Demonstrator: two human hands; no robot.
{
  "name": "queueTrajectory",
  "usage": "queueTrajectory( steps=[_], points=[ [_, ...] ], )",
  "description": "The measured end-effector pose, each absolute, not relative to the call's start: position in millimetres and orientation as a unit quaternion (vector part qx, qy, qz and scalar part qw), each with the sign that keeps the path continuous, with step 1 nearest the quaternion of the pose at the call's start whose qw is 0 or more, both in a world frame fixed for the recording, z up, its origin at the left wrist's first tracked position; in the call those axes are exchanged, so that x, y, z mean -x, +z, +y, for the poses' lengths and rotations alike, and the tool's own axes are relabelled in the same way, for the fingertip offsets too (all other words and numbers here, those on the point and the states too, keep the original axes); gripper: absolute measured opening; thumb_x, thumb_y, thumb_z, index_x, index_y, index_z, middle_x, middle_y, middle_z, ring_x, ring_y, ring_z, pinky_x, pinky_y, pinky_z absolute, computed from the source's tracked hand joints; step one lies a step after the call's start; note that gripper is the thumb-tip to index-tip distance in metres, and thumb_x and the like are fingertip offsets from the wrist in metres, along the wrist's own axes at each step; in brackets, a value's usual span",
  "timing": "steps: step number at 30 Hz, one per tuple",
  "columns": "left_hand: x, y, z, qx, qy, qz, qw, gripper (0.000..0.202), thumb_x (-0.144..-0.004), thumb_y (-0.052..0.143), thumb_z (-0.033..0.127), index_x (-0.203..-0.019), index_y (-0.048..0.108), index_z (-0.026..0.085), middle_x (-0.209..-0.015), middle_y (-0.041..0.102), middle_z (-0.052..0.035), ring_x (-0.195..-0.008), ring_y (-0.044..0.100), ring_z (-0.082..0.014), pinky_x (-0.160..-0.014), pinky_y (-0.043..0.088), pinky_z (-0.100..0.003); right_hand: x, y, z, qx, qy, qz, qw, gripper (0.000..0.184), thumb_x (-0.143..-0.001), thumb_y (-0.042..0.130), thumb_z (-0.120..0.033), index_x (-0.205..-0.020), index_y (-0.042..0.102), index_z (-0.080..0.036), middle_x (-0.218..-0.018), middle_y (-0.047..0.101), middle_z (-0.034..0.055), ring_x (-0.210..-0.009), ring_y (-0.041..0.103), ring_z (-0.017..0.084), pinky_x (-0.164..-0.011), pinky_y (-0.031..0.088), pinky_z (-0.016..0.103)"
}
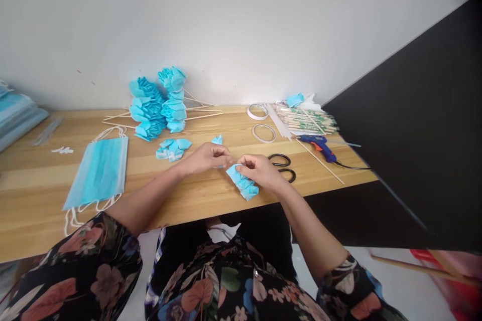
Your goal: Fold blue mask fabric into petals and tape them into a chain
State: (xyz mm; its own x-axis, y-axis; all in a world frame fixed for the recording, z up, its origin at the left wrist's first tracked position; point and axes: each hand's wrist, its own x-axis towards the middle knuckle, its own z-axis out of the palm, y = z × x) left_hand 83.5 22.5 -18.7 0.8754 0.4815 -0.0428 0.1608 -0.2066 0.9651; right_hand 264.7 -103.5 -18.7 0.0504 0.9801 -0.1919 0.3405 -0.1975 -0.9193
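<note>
My left hand (208, 157) and my right hand (259, 170) meet above the front part of the wooden table (37, 185). Both pinch a folded strip of light blue mask fabric (243, 184), which hangs down from my right fingers. A small blue fabric scrap (217, 139) lies just behind my left hand. Black scissors (283, 165) lie right behind my right hand. A small pile of cut blue pieces (173, 149) sits left of my left hand.
Blue face masks (98, 171) lie flat at the left. Several finished blue fabric flowers on sticks (158, 103) rest by the wall. Two tape rolls (263, 133), a bundle of wooden sticks (307, 120) and a blue glue gun (318, 144) lie at the right.
</note>
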Motion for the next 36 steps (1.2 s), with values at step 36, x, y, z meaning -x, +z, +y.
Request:
queueTrajectory(
  steps=[36],
  points=[
    [-83.7, -42.7, 40.7, -0.850, 0.299, 0.331, 0.279, 0.025, -0.088, 0.053, 0.018, -0.097, 0.076, 0.017, -0.094, 0.077, -0.0078, -0.087, 0.069, -0.0217, -0.082, 0.051, -0.034, -359.9, -15.5, -54.5, 0.745, 0.002, -0.664, 0.060, 0.019, -0.089, 0.057, -0.024, -0.097, 0.073, -0.018, -0.108, 0.073, 0.0121, -0.104, 0.064, 0.028, -0.084, 0.048, 0.035]
  ],
)
